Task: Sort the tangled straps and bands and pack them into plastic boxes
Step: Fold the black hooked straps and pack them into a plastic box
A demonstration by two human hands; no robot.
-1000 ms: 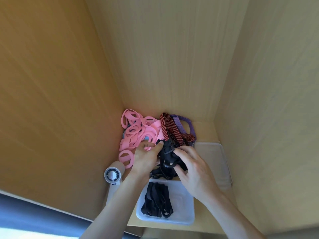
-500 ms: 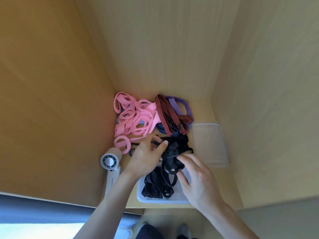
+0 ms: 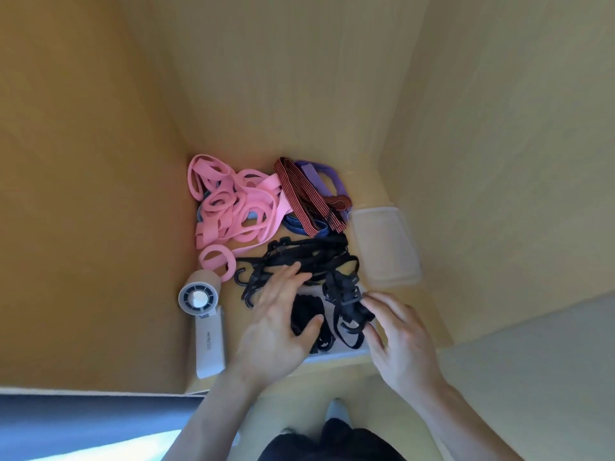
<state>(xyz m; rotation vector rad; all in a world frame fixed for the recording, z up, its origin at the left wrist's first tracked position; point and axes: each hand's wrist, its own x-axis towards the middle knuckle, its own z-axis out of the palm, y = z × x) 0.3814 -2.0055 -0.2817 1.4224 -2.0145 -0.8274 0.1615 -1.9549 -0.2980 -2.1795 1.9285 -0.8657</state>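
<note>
A tangle of black straps (image 3: 307,257) lies on the wooden shelf and trails into a clear plastic box (image 3: 334,356), which holds more black straps (image 3: 307,311). My left hand (image 3: 278,322) lies flat with straight fingers over the box and the tangle. My right hand (image 3: 401,334) pinches a black strap with a buckle (image 3: 347,296) at the box's right side. Behind them lie a pile of pink bands (image 3: 233,211), a red-and-black striped strap (image 3: 298,196), a purple band (image 3: 324,174) and a blue band (image 3: 301,229).
A clear lid or second box (image 3: 384,244) lies at the right against the wall. A white hand-held fan (image 3: 203,316) lies at the left front. Wooden walls close in on the left, back and right. My legs show below the shelf edge.
The black tangle has been drawn toward me, over the box. My left hand has opened flat over it. My right hand has moved right and toward me with the buckled strap.
</note>
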